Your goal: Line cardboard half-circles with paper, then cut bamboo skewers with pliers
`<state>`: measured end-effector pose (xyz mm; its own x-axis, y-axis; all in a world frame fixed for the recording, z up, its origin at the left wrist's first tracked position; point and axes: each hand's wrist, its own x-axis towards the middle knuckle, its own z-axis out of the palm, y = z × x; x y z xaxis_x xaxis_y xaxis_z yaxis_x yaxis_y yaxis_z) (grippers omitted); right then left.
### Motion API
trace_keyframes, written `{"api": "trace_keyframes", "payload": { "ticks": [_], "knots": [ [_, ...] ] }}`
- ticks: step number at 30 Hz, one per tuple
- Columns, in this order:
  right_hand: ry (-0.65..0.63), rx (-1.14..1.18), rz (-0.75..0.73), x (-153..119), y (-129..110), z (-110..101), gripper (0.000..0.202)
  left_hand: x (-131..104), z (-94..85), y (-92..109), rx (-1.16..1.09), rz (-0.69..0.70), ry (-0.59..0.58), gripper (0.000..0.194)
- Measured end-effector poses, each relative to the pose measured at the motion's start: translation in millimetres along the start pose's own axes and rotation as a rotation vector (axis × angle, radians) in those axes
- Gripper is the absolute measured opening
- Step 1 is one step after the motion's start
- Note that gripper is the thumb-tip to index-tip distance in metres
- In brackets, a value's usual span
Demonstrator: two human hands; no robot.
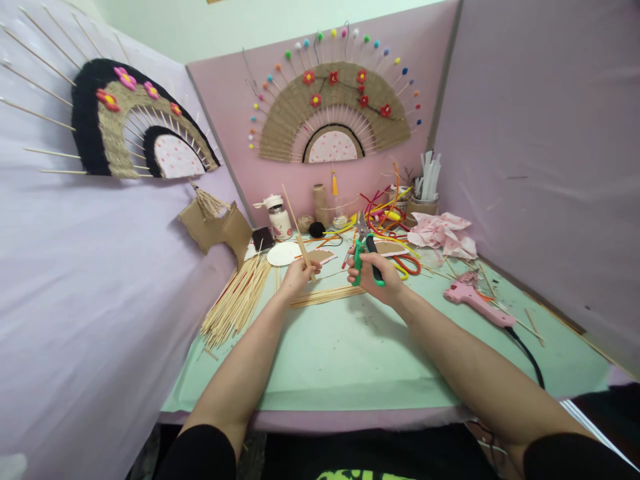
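My left hand (299,275) is closed around a few thin wooden sticks (303,250), which stand tilted up from the fist; one reaches well above the others. In my right hand (383,275) is a pair of wire cutters (361,225) with green and black handles, its metal jaws pointing up and away from me. The two hands are apart, both over the middle of the table. Below and between them lies a row of long wooden sticks (327,295). A large pile of loose sticks (240,300) spreads left of my left hand.
A pink glue gun (477,303) with a black cord lies at the right. Coloured pipe cleaners (395,240), crumpled pink paper (440,233), a white bottle (280,220) and a twine roll (320,205) crowd the back. Decorated fans (280,127) hang on the walls. Cardboard (215,223) leans left.
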<state>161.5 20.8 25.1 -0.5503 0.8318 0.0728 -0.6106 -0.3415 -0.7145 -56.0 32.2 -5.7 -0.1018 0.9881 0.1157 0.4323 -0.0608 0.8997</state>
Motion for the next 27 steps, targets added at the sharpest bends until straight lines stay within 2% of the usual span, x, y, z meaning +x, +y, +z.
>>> {"api": "trace_keyframes", "payload": {
  "ticks": [4, 9, 17, 22, 27],
  "knots": [
    [0.002, -0.015, 0.007, 1, 1, 0, 0.028, -1, -1.5, 2, 0.007, 0.001, -0.004, 0.018],
    [0.002, -0.016, 0.01, -1, 1, 1, 0.028, -4, -3.5, 8, 0.15, 0.075, 0.042, 0.021],
    [0.028, -0.08, 0.008, -1, 1, 4, 0.03, 0, 3.2, -1, 0.087, -0.007, -0.009, 0.017],
    [0.02, -0.113, 0.02, 0, 3, 3, 0.033, -5, 2.7, 3, 0.1, 0.026, -0.013, 0.018],
    [0.048, -0.306, -0.021, 0, 8, 2, 0.04, -5, -3.1, 10, 0.261, 0.102, 0.022, 0.023]
  ]
}}
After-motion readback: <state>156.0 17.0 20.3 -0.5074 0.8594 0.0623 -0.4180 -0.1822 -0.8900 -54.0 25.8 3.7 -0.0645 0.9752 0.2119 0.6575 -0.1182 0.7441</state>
